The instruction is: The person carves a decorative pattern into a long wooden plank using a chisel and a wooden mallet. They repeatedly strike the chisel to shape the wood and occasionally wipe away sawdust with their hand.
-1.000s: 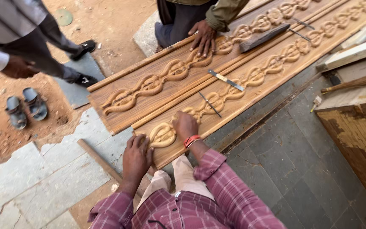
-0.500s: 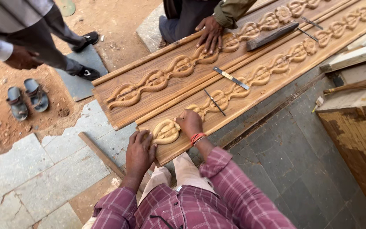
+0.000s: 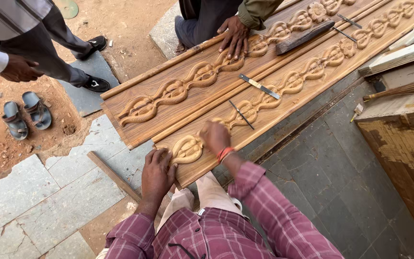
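Two long brown wooden planks lie side by side on grey stone paving, both carved in relief with a twisting chain of knots; grain runs lengthwise, carved parts look smooth and rounded. Near carved plank [image 3: 307, 91] runs from the person's lap toward upper right, far carved plank [image 3: 164, 112] lies just beyond it, touching along a raised moulding. Left hand [image 3: 156, 172] is flat and open, fingers spread, pressing on the near plank's end corner just beside the last carved knot [image 3: 188, 149]. Right hand [image 3: 215, 136] rests on the near plank right of that knot, fingers curled downward and blurred; cannot tell whether it grips anything. Red band on that wrist, purple checked sleeves. Thin dark metal chisel [image 3: 241, 114] lies loose on the near plank just beyond the right hand; flat silvery steel blade [image 3: 259, 87] lies farther up, straddling the moulding. Dark rough wooden block [image 3: 305, 37] sits on the far plank. Another person's hand [image 3: 234, 36] presses flat on the far plank. Grey sandals [image 3: 25, 112] on red dirt at left, well apart.
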